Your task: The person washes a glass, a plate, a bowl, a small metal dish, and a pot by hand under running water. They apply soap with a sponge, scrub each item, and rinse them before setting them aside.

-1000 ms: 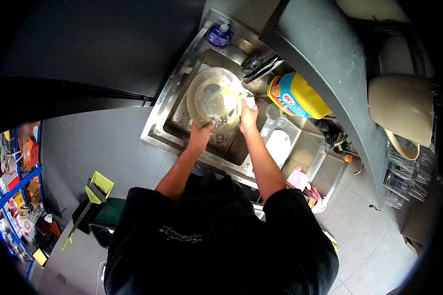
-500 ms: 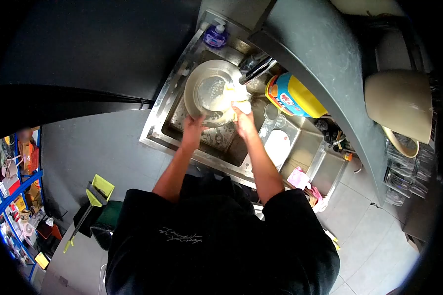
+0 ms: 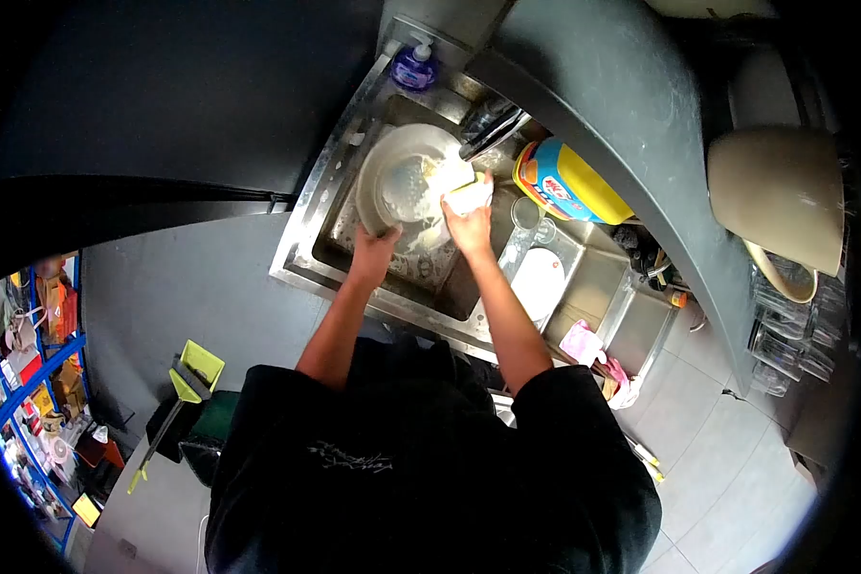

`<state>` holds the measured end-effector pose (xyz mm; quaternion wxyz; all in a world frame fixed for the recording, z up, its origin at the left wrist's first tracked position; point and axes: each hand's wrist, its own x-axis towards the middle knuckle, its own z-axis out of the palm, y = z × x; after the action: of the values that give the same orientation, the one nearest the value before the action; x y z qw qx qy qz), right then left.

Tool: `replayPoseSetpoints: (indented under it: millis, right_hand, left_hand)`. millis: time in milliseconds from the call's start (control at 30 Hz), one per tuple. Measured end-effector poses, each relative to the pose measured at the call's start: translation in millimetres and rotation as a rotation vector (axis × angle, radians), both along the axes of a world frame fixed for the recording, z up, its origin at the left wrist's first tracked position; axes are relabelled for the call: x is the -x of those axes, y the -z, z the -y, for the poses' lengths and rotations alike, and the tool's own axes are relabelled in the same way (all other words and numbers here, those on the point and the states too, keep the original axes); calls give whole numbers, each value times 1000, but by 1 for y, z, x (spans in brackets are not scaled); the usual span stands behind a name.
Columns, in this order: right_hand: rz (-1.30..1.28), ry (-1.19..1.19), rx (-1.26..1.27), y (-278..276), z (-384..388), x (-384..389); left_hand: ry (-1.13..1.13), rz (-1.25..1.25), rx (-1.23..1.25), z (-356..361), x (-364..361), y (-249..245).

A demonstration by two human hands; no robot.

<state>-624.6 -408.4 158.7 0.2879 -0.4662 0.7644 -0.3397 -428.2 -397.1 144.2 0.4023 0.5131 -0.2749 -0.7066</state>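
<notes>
A wide, pale bowl [image 3: 377, 182] is tilted over the metal sink [image 3: 301, 251], wet and streaked with white suds inside. My left hand [image 3: 375, 254] grips its near rim, the fingers partly hidden behind it. My right hand [image 3: 469, 228] is closed around a yellow and white sponge [image 3: 470, 197] at the bowl's right side. Just beyond the sponge, the dark faucet [image 3: 494, 136] reaches toward the bowl.
A purple pump bottle [image 3: 414, 69] stands at the sink's far corner. On the right are a yellow jug [image 3: 569, 182], clear glasses [image 3: 526, 214] and a white plate [image 3: 538, 283]. A grey curved panel [image 3: 603, 86] overhangs the right side, with a large beige mug [image 3: 775, 196] beyond.
My right hand and the sponge have shifted slightly right and up, toward the bowl's right edge. The bowl has tilted a little; my left hand keeps its grip on the rim.
</notes>
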Motion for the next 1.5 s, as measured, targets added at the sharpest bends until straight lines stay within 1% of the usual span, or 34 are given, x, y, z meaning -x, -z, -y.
replayPoseSetpoints:
  millis: [33, 67, 100, 200, 300, 400, 500, 600, 633, 700, 833, 933, 1033, 1133, 1200, 1233, 1267, 1333, 1400, 1433, 1500]
  right_hand:
    - [-129, 28, 267, -18, 8, -2]
    - [-116, -63, 113, -23, 9, 9]
    - [-296, -160, 41, -18, 13, 17]
    - [-419, -166, -105, -13, 18, 27]
    - [-250, -69, -112, -8, 21, 15]
    - [-241, -63, -98, -4, 20, 6]
    - [-170, -68, -135, 12, 16, 8]
    - [-119, -67, -169, 26, 13, 11]
    - [-110, -62, -178, 30, 11, 10]
    - [-149, -46, -220, 35, 9, 8]
    - [-177, -50, -231, 44, 4, 10]
    - [-143, -8, -302, 34, 1, 8]
    - [-164, -15, -335, 27, -1, 7]
    - [-174, -104, -366, 39, -6, 16]
    - [-76, -87, -305, 55, -8, 22]
    - [-25, -79, -275, 63, -10, 26]
    - [-9, -87, -291, 63, -10, 27]
    - [23, -102, -325, 57, -7, 26]
    - [14, -161, -260, 71, -7, 30]
    - [10, -189, -228, 79, -8, 32]
    - [51, -108, -261, 83, -7, 32]
  left_hand:
    - [20, -18, 18, -3, -4, 0]
    - [74, 17, -37, -6, -6, 1]
    - [74, 37, -28, -8, -7, -1]
    - [79, 87, -4, -14, -2, -6]
    - [45, 51, 0, -22, 3, -8]
    - [4, 44, -34, -23, 2, 3]
    - [39, -16, -110, -23, -3, 15]
    - [53, -70, -65, -27, -8, 27]
    - [47, -81, -142, -30, -9, 29]
    - [34, -104, -290, -29, -10, 16]
    - [45, -41, -226, -32, -12, 18]
    - [79, -17, -220, -36, -19, 40]
    - [127, 21, -191, -37, -22, 48]
    - [136, 58, -181, -36, -21, 39]
    - [135, 109, -141, -38, -21, 45]
    - [156, 131, -106, -40, -21, 56]
    - [175, 153, -69, -41, -23, 76]
    - [215, 234, 9, -39, -27, 87]
    - [257, 350, 91, -34, -29, 78]
    - [268, 370, 128, -33, -29, 71]
    - [290, 409, 202, -27, -30, 55]
